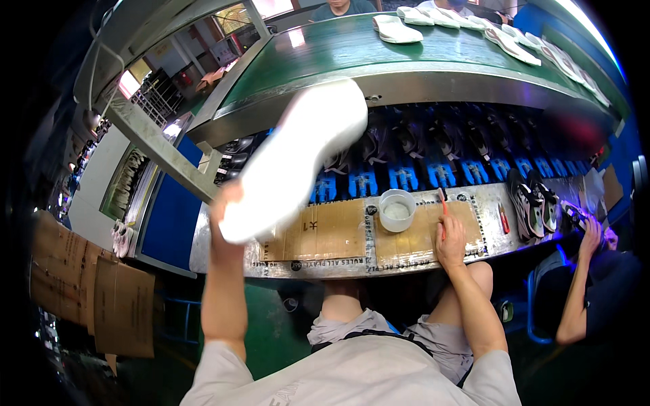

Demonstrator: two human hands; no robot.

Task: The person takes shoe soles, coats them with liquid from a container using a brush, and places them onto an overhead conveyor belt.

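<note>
A white cup (397, 210) of pale paste sits on my worktop (325, 233). My left hand (227, 203) grips a white sole (298, 159); my right hand (449, 238) pinches a red brush (443, 199) beside it.

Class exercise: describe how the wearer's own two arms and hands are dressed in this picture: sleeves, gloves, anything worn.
Both forearms are bare. The left hand and right hand wear no gloves, and no watch or rings are visible. Short light-grey T-shirt sleeves cover only the upper arms.

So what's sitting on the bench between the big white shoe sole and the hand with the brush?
In the head view, a small white bowl and brown cardboard.
</note>
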